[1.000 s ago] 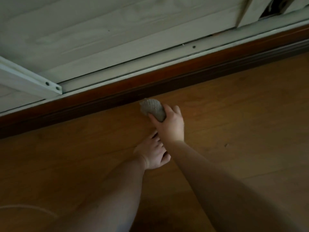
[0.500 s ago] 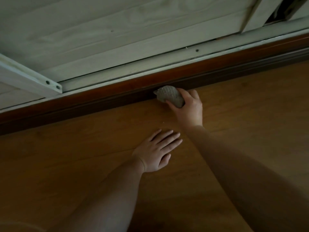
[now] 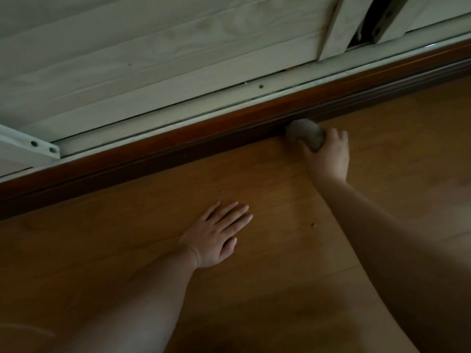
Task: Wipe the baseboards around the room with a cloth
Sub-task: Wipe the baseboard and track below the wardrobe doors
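Note:
A dark reddish-brown baseboard [image 3: 178, 146] runs diagonally from lower left to upper right along the foot of pale wooden panels. My right hand [image 3: 327, 154] grips a balled-up grey cloth [image 3: 304, 133] and holds it against the baseboard's lower edge where it meets the floor. My left hand [image 3: 219, 235] lies flat on the wooden floor [image 3: 382, 159], fingers straight and spread, well to the left of the cloth and nearer to me.
Pale wood-grain sliding panels [image 3: 153, 59] stand above a light track. A white bracket with screw holes [image 3: 33, 146] sticks out at the far left. A dark gap between panels [image 3: 367, 26] shows at the top right.
My right hand has slid the cloth to the right along the baseboard. My left hand has stayed flat on the floor and is now uncovered by the right arm.

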Demonstrator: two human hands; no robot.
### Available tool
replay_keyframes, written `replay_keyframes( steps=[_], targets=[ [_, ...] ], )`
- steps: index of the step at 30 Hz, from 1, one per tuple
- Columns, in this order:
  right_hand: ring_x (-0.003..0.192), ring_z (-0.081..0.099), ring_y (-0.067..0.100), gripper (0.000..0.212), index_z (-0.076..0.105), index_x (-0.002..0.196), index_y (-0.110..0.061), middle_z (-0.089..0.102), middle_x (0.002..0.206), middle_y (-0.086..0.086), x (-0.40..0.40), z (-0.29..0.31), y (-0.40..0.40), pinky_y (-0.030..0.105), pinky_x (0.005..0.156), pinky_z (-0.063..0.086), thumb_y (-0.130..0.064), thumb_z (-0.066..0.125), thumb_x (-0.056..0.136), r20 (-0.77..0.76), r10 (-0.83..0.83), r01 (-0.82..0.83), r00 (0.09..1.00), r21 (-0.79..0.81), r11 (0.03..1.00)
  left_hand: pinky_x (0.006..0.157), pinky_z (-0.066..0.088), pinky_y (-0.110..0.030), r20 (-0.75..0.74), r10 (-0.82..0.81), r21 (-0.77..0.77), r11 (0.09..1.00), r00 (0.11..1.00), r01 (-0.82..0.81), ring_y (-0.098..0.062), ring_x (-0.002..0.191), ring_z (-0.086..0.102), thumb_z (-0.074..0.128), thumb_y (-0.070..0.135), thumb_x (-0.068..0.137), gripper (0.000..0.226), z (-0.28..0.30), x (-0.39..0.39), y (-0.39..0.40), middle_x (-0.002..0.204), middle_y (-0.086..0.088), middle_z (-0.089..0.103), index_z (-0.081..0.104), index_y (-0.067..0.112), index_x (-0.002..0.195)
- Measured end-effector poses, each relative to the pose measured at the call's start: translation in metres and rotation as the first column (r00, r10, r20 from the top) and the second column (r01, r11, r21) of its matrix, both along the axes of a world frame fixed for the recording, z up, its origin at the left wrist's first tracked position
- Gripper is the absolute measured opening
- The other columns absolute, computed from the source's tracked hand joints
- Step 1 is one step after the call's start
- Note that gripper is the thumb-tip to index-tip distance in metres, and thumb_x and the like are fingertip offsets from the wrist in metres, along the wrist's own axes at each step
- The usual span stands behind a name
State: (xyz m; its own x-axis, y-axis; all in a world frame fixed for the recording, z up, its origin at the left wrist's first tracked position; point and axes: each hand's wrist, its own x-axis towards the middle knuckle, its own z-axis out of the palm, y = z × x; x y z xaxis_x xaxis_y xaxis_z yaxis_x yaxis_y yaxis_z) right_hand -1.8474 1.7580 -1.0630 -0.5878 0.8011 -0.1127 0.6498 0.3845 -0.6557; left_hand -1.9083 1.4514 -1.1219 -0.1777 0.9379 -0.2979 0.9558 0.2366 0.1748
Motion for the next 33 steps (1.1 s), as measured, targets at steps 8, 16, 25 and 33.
replay_keyframes(
  steps=[8,16,25,33],
  targets=[
    [0.104,0.055,0.015,0.051,0.055,0.127,-0.013,0.052,0.117,0.002,-0.026,0.003,-0.126,0.026,0.088,0.051,-0.041,0.07,0.088,-0.129,0.248,-0.261,0.96,-0.093,0.961,0.121,0.014,-0.048,-0.041,0.0,0.038,0.999,0.999,0.001,-0.024,0.15,0.022,0.042,0.037,0.1,0.055,0.005,0.0,0.0,0.161,-0.001,0.032,0.033,0.027,0.153],
    [0.104,0.055,0.02,0.048,0.059,0.124,-0.01,0.054,0.113,0.005,-0.08,0.015,-0.188,0.035,0.091,0.051,-0.04,0.07,0.088,-0.256,0.345,-0.375,0.903,-0.078,0.924,0.116,-0.012,-0.042,-0.035,0.032,-0.166,0.985,0.999,-0.037,-0.021,0.146,0.028,0.005,0.053,0.098,0.068,-0.007,0.001,-0.007,0.155,0.003,0.042,0.047,0.028,0.146],
    [0.102,0.055,0.018,0.048,0.058,0.123,-0.009,0.054,0.114,0.006,-0.083,0.011,-0.154,0.031,0.087,0.05,-0.04,0.069,0.089,-0.213,0.279,-0.302,0.936,-0.084,0.95,0.123,0.011,-0.045,-0.064,0.021,0.145,0.989,0.998,-0.012,-0.023,0.138,0.04,0.048,0.038,0.098,0.046,0.004,0.001,0.0,0.145,0.0,0.053,0.049,0.023,0.141],
    [0.094,0.047,0.007,0.047,0.058,0.122,-0.01,0.047,0.109,-0.004,-0.044,0.024,-0.052,0.018,0.078,0.038,-0.039,0.071,0.088,-0.149,0.14,-0.146,0.979,-0.032,0.989,0.122,0.008,-0.048,-0.055,0.009,0.03,1.0,0.998,-0.007,-0.016,0.154,-0.002,0.031,0.042,0.103,0.064,-0.003,0.001,-0.001,0.168,0.006,0.0,0.007,0.028,0.16]
  ],
)
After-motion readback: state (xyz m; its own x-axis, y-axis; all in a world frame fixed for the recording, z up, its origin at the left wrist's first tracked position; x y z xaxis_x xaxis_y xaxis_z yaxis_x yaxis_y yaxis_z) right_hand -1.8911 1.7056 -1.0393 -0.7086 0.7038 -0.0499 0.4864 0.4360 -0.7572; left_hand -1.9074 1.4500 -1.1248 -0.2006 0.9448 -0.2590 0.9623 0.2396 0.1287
